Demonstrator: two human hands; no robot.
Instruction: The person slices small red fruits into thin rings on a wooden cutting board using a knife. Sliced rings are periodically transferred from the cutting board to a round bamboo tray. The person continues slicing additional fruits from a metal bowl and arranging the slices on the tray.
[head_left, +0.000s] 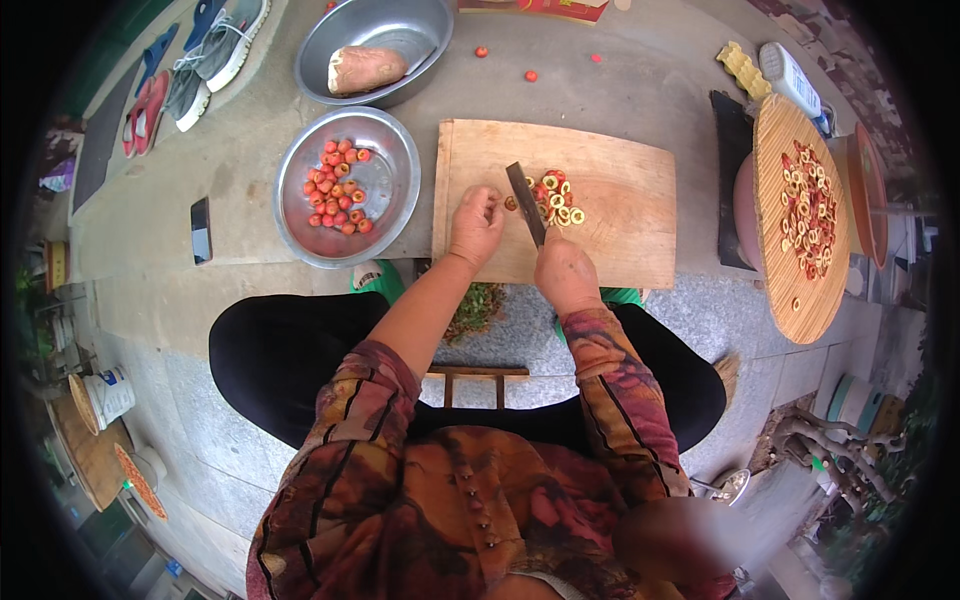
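Observation:
A cleaver-like knife (527, 202) is gripped by its handle in my right hand (568, 271), blade pointing away and tilted left over the wooden cutting board (622, 202). Beside the blade's right face lies a small heap of hawthorn rings (557, 200) with red skin and pale flesh. My left hand (478, 221) rests at the board's left part with curled fingers. Its fingertips are close to a small hawthorn piece (511, 203) left of the blade; whether they pinch it is unclear. Left of the board, a metal basin (390, 180) contains whole red hawthorns (337, 184), several with hollowed ends.
A round woven tray (780, 300) of cut rings tilts over a pink tub (745, 214) at right. Behind the basin, another metal basin (315, 64) holds a large pinkish root (367, 69). A phone (201, 231) and shoes (187, 90) lie left; loose hawthorns (531, 76) dot the floor.

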